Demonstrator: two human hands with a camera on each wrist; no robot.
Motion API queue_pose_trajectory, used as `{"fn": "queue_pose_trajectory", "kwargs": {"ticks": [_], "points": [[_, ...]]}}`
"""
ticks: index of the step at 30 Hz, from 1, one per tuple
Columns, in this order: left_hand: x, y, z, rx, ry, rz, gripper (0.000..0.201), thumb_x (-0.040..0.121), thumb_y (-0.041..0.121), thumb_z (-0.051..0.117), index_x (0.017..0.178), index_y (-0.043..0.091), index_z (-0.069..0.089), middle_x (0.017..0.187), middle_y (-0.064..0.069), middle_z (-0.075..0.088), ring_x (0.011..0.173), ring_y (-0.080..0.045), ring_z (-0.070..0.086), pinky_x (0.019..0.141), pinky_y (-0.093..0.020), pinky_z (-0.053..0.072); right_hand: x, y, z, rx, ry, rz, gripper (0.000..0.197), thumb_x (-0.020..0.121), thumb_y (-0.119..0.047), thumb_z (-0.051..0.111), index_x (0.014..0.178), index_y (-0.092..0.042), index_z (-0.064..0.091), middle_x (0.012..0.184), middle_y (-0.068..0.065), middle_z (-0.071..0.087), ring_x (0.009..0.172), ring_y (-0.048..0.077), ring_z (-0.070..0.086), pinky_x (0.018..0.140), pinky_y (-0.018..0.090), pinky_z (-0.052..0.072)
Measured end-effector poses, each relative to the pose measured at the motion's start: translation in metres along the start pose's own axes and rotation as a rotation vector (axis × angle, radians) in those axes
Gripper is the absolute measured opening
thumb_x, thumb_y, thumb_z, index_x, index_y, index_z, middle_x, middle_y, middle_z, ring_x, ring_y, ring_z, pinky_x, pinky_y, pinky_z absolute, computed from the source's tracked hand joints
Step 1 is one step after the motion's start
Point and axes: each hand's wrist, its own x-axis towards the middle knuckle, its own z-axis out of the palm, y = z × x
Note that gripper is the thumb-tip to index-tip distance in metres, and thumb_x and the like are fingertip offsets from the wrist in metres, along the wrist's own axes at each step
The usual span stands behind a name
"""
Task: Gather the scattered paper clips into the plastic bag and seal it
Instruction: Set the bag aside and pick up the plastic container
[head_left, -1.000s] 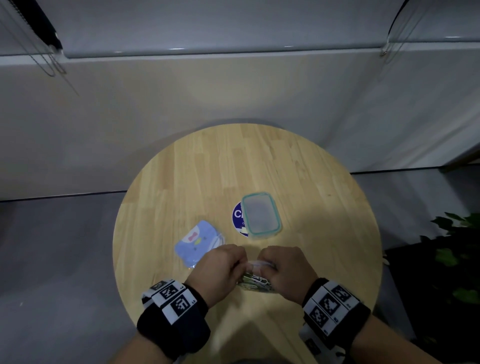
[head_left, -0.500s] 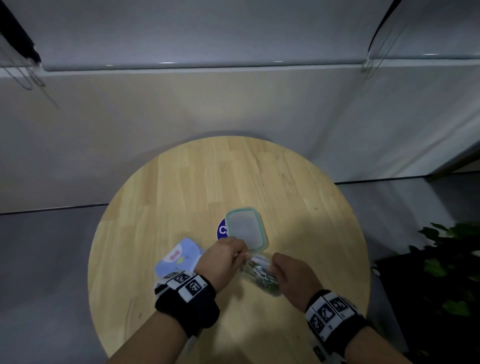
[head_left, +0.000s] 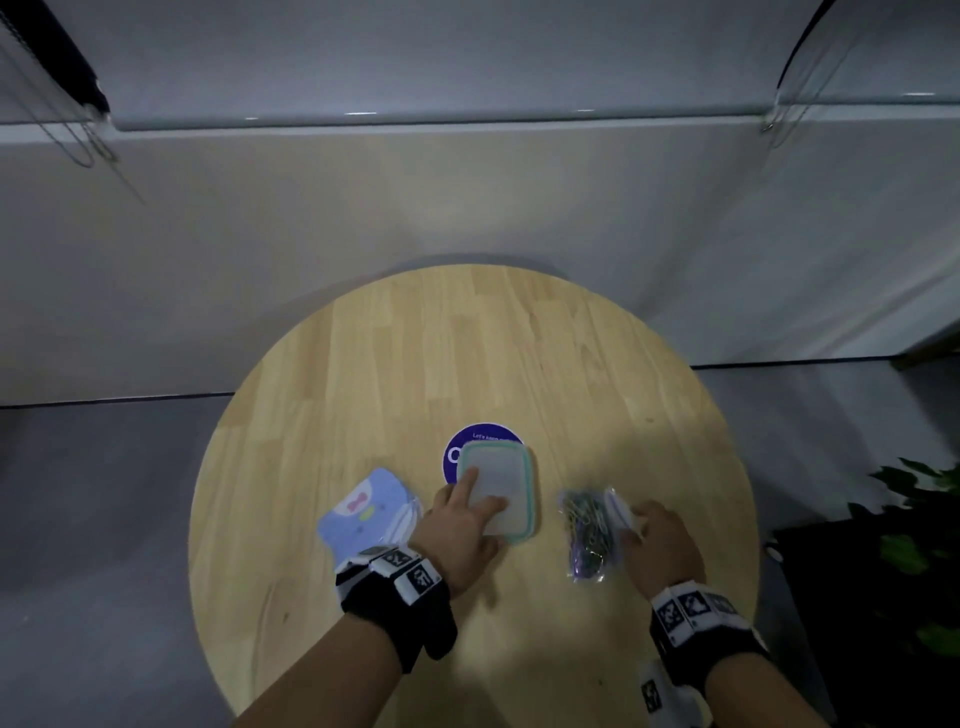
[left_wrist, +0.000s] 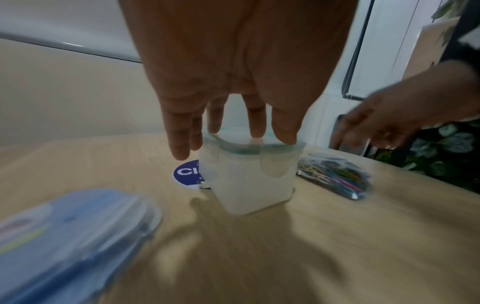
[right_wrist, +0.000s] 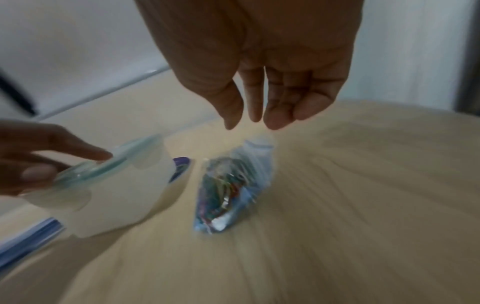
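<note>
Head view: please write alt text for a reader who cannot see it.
On a round wooden table, a clear plastic bag of coloured paper clips lies beside the right hand, while the left hand rests fingers on a lidded translucent box. A blue card packet lies left.

On the round table (head_left: 363, 364), the lidded container (head_left: 501, 493) stands near the middle, partly on a round sticker (head_left: 470, 439) on its far-left side. Left of the container lies a flat packet (head_left: 366, 512). Right of it lies the plastic bag (head_left: 589, 530) with the paper clips (head_left: 584, 519) inside. The left hand (head_left: 460, 525) rests on the container's lid; the right hand (head_left: 660, 545) is just right of the bag.
</note>
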Motion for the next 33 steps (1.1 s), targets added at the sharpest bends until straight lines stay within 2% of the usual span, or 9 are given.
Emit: {"fn": "queue_pose_trajectory", "kwargs": {"ticks": [4,6,8,11,14,17,22,28,33], "points": [[-0.033,-0.002,0.014,-0.182,0.147,-0.001,0.026,0.089,0.028,0.050,0.114,0.027,0.057,0.138,-0.002,0.036,0.114,-0.026,0.048,0.098,-0.033,0.042,-0.017,-0.046,0.012,0.159,-0.032,-0.216,0.011,0.085,-0.014,0.057,0.076,-0.019,0.060,0.078,0.005,0.063,0.084,0.028,0.063,0.066,0.018,0.046],[-0.043,-0.005,0.021,-0.431,0.255,-0.087,0.018,0.087,0.018,0.055,0.104,0.022,0.056,0.121,-0.003,0.044,0.092,-0.022,0.059,0.087,-0.032,0.047,-0.024,-0.060,0.029,0.240,-0.279,-0.115,0.017,0.085,-0.017,0.058,0.069,-0.022,0.057,0.079,0.006,0.064,0.083,0.030,0.066,0.075,0.027,0.053],[-0.044,-0.009,0.024,-0.719,0.293,-0.243,0.022,0.086,0.013,0.060,0.104,0.021,0.050,0.113,-0.005,0.051,0.084,-0.022,0.063,0.082,-0.033,0.050,-0.035,-0.068,0.042,0.437,-0.522,0.070,0.017,0.091,-0.018,0.055,0.075,-0.015,0.060,0.084,0.012,0.062,0.076,0.027,0.064,0.061,0.033,0.055],[-0.035,-0.021,0.025,-0.962,0.198,-0.380,0.039,0.083,0.016,0.067,0.116,0.014,0.046,0.102,-0.007,0.060,0.093,-0.026,0.062,0.083,-0.042,0.053,-0.042,-0.074,0.049,0.616,-0.586,0.178,0.023,0.095,-0.009,0.049,0.072,-0.009,0.053,0.071,0.011,0.054,0.050,0.013,0.060,0.048,0.023,0.048],[-0.031,-0.028,0.023,-1.048,0.072,-0.424,0.046,0.075,0.017,0.074,0.113,0.012,0.049,0.088,-0.006,0.058,0.084,-0.026,0.061,0.080,-0.047,0.056,-0.041,-0.069,0.045,0.678,-0.620,0.218,0.017,0.094,-0.007,0.051,0.077,-0.007,0.050,0.072,0.009,0.054,0.049,0.015,0.060,0.043,0.024,0.049],[-0.041,-0.039,0.034,-1.240,-0.087,-0.444,0.021,0.082,0.010,0.069,0.093,0.008,0.051,0.085,-0.007,0.059,0.073,-0.021,0.060,0.057,-0.030,0.054,-0.048,-0.062,0.053,0.671,-0.744,0.270,0.012,0.094,-0.012,0.052,0.082,-0.010,0.050,0.080,0.008,0.057,0.058,0.016,0.062,0.050,0.027,0.051],[-0.049,-0.042,0.045,-1.300,-0.070,-0.347,0.058,0.066,0.030,0.072,0.102,-0.010,0.053,0.088,-0.018,0.058,0.082,-0.028,0.056,0.072,-0.040,0.045,-0.052,-0.060,0.059,0.639,-0.680,0.266,0.015,0.093,-0.013,0.053,0.091,-0.013,0.039,0.091,0.005,0.051,0.076,0.019,0.055,0.052,0.032,0.053],[-0.057,-0.038,0.031,-0.998,0.164,-0.287,0.038,0.073,0.023,0.075,0.100,0.027,0.049,0.081,-0.010,0.063,0.072,-0.027,0.063,0.061,-0.032,0.051,-0.059,-0.053,0.053,0.413,-0.457,0.042,0.027,0.084,-0.024,0.064,0.078,-0.015,0.040,0.065,0.005,0.047,0.049,0.015,0.041,0.043,0.021,0.035],[-0.063,-0.030,0.017,-1.147,0.097,-0.191,0.032,0.080,0.000,0.068,0.091,0.023,0.050,0.078,0.000,0.061,0.062,-0.010,0.058,0.049,-0.016,0.044,-0.060,-0.065,0.038,0.367,-0.487,0.012,0.038,0.078,-0.042,0.069,0.095,-0.016,0.047,0.085,0.004,0.057,0.073,0.019,0.056,0.063,0.029,0.048]]}}
